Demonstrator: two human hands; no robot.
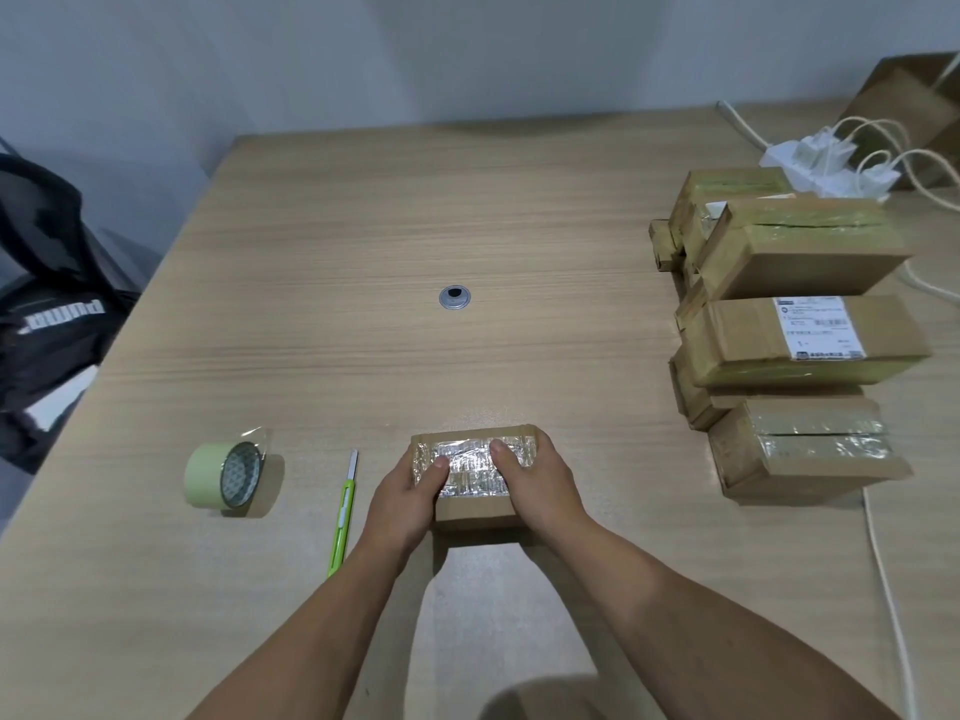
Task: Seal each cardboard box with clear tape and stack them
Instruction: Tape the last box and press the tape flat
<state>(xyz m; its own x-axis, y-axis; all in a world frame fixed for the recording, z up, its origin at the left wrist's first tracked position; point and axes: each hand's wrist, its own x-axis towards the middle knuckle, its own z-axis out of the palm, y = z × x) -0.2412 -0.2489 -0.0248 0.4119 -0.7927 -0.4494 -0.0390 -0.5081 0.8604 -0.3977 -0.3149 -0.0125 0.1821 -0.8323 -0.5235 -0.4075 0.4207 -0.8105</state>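
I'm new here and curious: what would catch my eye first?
The left hand and right hand grip a small box with shiny tape on top, at the near middle of the table. More boxes pile up on the right; a green tape roll and a knife lie left.

Bright, even overhead light is falling on the counter (363, 226), while the far wall (467, 54) is fading to a cool grey. The forearms (649, 605) are casting faint, blurred shadows on the near counter, and glare is flashing white off the tape (467, 454) on the small box (478, 509). Wide-angle distortion is bending the counter's edges outward, and the stacked boxes (795, 324) at the right are looking slightly soft.
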